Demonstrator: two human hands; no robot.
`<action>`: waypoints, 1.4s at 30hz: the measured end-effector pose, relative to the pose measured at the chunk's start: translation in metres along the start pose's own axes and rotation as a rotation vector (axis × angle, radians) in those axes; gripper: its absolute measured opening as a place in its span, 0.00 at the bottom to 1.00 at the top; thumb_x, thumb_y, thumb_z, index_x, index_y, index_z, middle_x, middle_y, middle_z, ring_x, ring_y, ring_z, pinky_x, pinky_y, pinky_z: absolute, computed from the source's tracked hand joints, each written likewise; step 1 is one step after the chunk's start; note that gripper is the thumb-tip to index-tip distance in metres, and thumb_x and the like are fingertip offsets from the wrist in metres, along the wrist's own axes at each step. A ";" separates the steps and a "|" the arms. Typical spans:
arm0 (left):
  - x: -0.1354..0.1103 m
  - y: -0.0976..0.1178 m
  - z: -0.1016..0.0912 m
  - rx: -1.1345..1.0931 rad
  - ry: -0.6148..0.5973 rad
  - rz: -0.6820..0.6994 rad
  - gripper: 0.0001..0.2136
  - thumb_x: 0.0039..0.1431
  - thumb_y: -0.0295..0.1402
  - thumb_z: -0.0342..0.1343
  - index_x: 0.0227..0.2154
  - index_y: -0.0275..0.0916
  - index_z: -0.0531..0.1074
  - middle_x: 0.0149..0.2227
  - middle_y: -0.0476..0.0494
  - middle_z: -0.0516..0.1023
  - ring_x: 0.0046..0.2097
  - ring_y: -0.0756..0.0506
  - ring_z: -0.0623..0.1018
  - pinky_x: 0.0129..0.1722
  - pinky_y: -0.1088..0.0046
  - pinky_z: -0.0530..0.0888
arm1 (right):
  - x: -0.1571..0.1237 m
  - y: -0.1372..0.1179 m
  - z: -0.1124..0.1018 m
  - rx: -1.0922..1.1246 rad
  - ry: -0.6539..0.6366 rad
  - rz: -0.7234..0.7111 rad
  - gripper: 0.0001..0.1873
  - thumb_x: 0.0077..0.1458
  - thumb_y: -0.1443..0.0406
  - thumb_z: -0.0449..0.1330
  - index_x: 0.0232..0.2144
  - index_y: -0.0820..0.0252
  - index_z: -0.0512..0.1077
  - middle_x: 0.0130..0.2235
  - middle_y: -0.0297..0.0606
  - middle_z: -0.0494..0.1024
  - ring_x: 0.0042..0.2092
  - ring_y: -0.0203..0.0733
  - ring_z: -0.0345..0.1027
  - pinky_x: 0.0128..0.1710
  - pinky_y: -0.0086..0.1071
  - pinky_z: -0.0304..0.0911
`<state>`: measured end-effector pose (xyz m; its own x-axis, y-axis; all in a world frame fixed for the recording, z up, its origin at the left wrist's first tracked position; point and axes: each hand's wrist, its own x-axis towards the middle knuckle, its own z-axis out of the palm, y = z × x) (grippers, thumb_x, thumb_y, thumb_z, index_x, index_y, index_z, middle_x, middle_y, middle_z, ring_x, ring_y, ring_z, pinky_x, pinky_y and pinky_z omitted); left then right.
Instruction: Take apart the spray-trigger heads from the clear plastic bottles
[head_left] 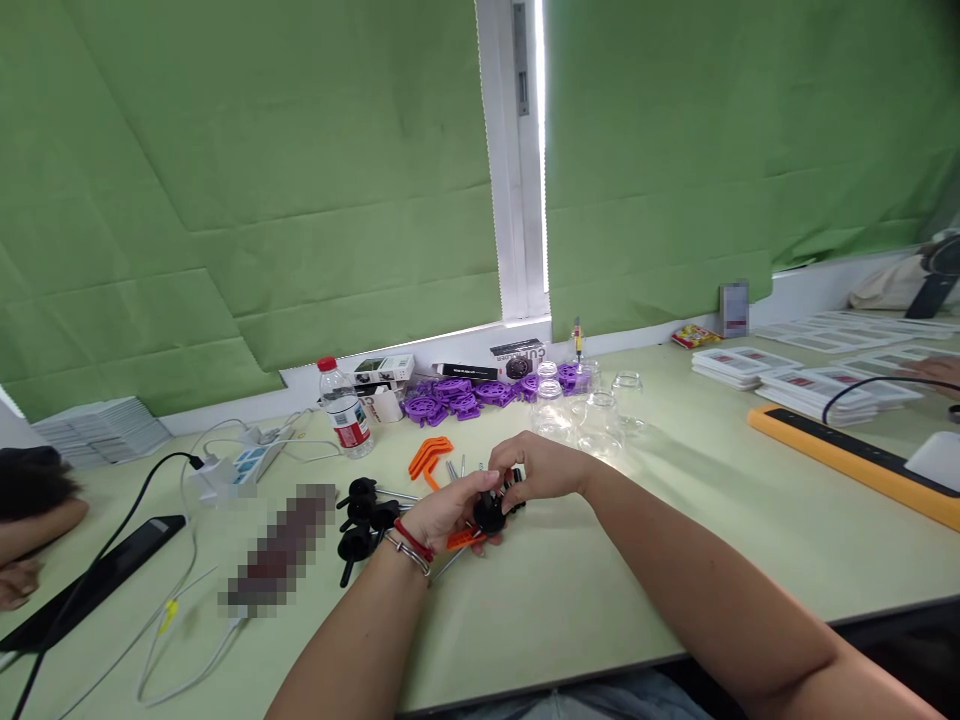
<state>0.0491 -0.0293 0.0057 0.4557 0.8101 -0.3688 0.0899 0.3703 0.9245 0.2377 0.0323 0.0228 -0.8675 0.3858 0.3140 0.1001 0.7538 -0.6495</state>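
Observation:
My left hand [441, 512] is closed around a black round plastic part [489, 514]. An orange plastic piece [465, 539] and a thin metal rod [450, 565] show under that hand. From the right, my right hand [538, 464] pinches at the same black part; its fingertips partly cover the spot. Left of my hands lie several black cup-shaped parts [354, 543] with metal rods. Just beyond them are orange bent pieces [430, 456]. Clear glass vessels [600, 425] stand farther back on the right.
Purple plastic parts [450, 398] are heaped near the wall beside small boxes and a red-capped bottle [346, 410]. Phones and cables cover the left side, near another person's arm [45, 530]. On the right are an orange-black bar [855, 462] and stacked cards [814, 392], with another person's hand [932, 370].

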 end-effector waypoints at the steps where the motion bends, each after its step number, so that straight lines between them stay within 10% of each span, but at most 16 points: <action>1: 0.000 0.000 0.000 -0.003 -0.003 0.003 0.26 0.45 0.56 0.55 0.38 0.38 0.68 0.31 0.42 0.73 0.28 0.44 0.76 0.20 0.74 0.65 | 0.000 0.000 0.000 0.004 0.004 -0.002 0.13 0.42 0.60 0.68 0.29 0.62 0.75 0.32 0.35 0.74 0.33 0.34 0.66 0.33 0.27 0.63; 38: -0.002 0.000 -0.003 -0.055 -0.033 0.002 0.27 0.45 0.58 0.53 0.36 0.38 0.69 0.31 0.42 0.74 0.29 0.43 0.76 0.21 0.72 0.66 | 0.002 0.005 0.005 0.034 0.039 0.033 0.09 0.40 0.64 0.69 0.26 0.61 0.74 0.32 0.34 0.74 0.33 0.34 0.66 0.32 0.26 0.62; 42: -0.008 0.005 -0.008 -0.198 -0.024 0.178 0.25 0.46 0.56 0.54 0.38 0.40 0.67 0.33 0.44 0.74 0.32 0.43 0.76 0.24 0.72 0.68 | 0.003 0.002 0.007 0.154 0.150 0.086 0.13 0.43 0.58 0.67 0.24 0.63 0.72 0.29 0.34 0.73 0.29 0.32 0.62 0.28 0.26 0.58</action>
<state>0.0386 -0.0302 0.0126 0.4698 0.8604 -0.1974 -0.1672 0.3062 0.9372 0.2323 0.0312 0.0176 -0.7759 0.5282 0.3451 0.0850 0.6295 -0.7723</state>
